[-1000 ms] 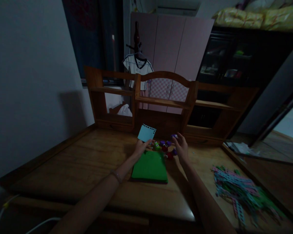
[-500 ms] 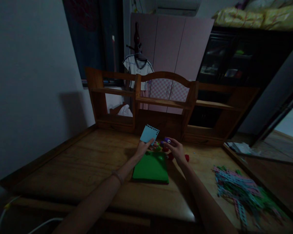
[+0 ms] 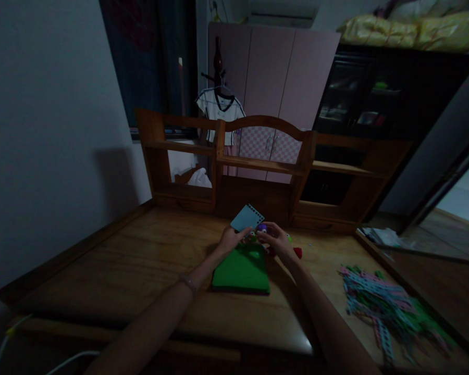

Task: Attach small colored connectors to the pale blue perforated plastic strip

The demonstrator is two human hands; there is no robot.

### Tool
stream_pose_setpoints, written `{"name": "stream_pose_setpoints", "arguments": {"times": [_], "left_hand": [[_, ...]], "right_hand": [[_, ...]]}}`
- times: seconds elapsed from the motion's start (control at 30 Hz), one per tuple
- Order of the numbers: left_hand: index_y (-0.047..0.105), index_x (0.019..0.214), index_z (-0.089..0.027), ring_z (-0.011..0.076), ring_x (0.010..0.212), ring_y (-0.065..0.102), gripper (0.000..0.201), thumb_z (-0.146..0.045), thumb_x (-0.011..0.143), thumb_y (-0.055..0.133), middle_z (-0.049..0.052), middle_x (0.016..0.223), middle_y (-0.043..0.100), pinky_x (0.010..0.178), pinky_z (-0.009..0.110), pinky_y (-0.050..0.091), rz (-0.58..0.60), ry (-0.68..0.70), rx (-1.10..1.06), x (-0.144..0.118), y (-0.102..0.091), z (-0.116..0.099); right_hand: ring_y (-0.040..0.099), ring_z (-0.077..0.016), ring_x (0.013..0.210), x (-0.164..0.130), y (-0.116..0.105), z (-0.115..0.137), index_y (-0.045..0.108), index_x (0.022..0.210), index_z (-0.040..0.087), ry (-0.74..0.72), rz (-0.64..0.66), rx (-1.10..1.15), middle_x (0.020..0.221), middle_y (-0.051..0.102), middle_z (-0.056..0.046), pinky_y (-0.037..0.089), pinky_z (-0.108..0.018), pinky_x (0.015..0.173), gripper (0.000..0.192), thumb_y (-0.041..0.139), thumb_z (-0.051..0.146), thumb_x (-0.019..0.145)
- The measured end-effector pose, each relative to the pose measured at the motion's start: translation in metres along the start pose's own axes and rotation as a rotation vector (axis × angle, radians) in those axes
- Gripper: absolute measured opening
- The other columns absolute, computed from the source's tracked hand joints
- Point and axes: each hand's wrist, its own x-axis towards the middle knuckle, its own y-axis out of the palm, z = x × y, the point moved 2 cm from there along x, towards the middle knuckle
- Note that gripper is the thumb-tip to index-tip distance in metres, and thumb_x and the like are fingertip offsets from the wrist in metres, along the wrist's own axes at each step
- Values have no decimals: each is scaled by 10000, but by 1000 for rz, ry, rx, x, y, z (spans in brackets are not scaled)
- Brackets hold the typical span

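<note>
- Head view: the left hand [image 3: 230, 240] is closed in a pinch on the near edge of a pale blue card [image 3: 247, 217], holding it tilted up above the desk [image 3: 140, 265]; the card has a row of small dark holes along its far right edge.
- The right hand [image 3: 278, 240] is curled, fingertips gripping a small purple piece [image 3: 261, 227] just right of the card, nearly touching it.
- Both hands hover close together over the far end of a green pad [image 3: 242, 270], which lies flat on the desk, near the middle.
- Small coloured pieces sit between and behind the hands; a red piece [image 3: 297, 253] lies on the desk just right of the right hand, and a green one [image 3: 252, 237] shows between the hands. Their shapes are too dim to make out.
- A heap of coloured perforated strips [image 3: 379, 307] lies well apart on the right side of the desk.
- A wooden shelf unit [image 3: 258, 161] stands along the far edge of the desk.
</note>
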Motion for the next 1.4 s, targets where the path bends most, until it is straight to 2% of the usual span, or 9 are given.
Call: {"name": "stream_pose_setpoints", "arguments": {"times": [0.13,0.3,0.57,0.77,1.03,1.4], "left_hand": [[655,879,-107,159,601,627,412,-473,691,631,90,771,690,533,235,483,-28,9,56,0,-2,0],[666,880,-97,161,613,625,426,-477,693,627,84,750,691,549,233,482,-8,10,112,-1,-2,-1],[671,846,-105,137,536,598,406,-480,705,610,56,696,678,497,217,448,3,30,177,-3,1,-5],[645,663,-107,111,419,512,418,-507,736,551,-2,441,545,464,203,394,58,47,294,-2,1,4],[645,645,-112,126,480,538,415,-466,782,480,15,490,578,504,211,393,119,46,398,-3,1,10],[667,723,-112,137,525,561,385,-444,789,483,31,558,616,537,223,414,137,47,389,-4,2,6]], "right_hand": [[627,-186,832,-2,2,4,574,995,202,-8,35,3,932,647,-33,503,-311,741,407,702,370,648],[615,-181,833,-1,0,3,571,998,196,-2,24,-19,947,633,-38,496,-305,746,428,716,364,632],[614,-180,833,-3,2,4,578,975,215,23,34,-9,932,630,-25,487,-288,737,393,713,368,639],[610,-176,801,-2,0,4,598,934,178,21,58,-97,909,632,-42,470,-272,704,368,698,395,655],[596,-158,713,0,1,2,606,841,170,52,37,-167,802,625,-22,451,-243,616,380,714,448,605],[593,-160,722,2,0,-5,602,824,185,46,-7,-144,786,624,-12,467,-253,638,380,727,447,579]]}}
